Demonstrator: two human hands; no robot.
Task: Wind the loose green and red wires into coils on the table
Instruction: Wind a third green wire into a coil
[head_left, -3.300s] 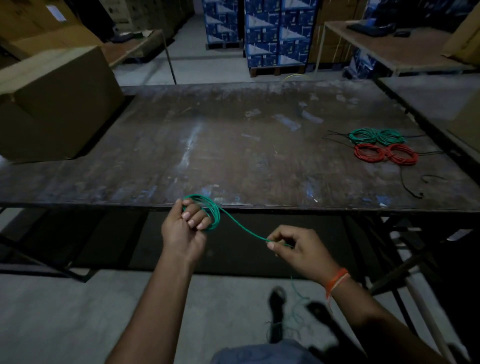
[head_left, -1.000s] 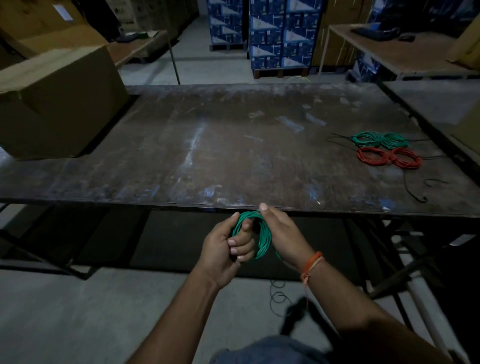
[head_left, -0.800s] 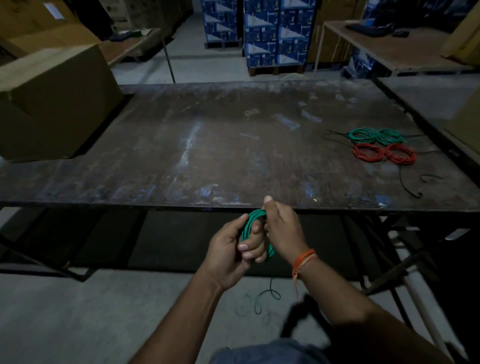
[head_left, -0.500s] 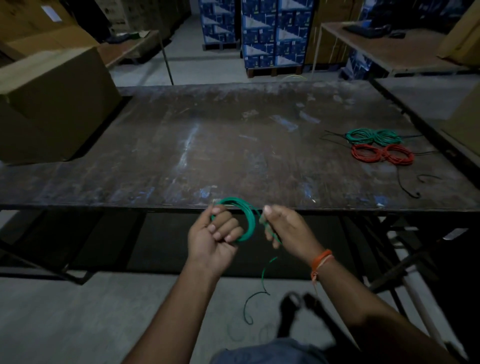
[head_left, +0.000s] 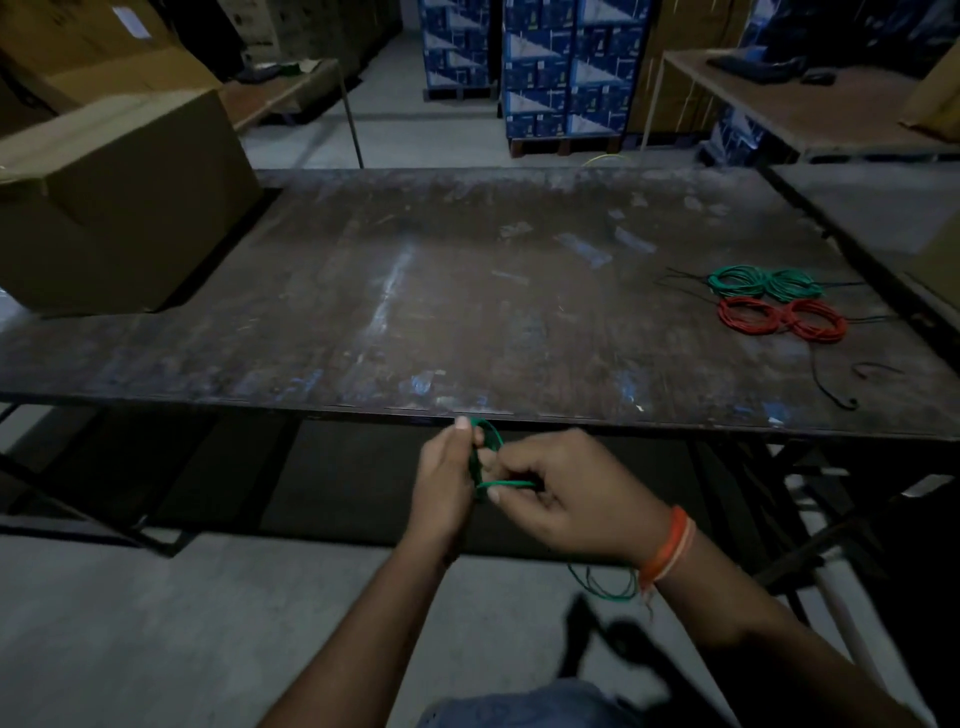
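We hold the green coil (head_left: 485, 452) upright in the left hand (head_left: 444, 480), just off the tabletop (head_left: 415, 291) near edge. The right hand (head_left: 558, 491) pinches the loose strand, which runs level, parallel to that edge. Keep tension steady; lay each turn beside the last.

Small green wire coil (head_left: 485, 457) upright, just before table edge (head_left: 311, 408).

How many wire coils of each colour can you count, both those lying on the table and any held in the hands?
Green wire coils: 3, two on the table and one in the hands
Red wire coils: 2, both on the table
Total: 5
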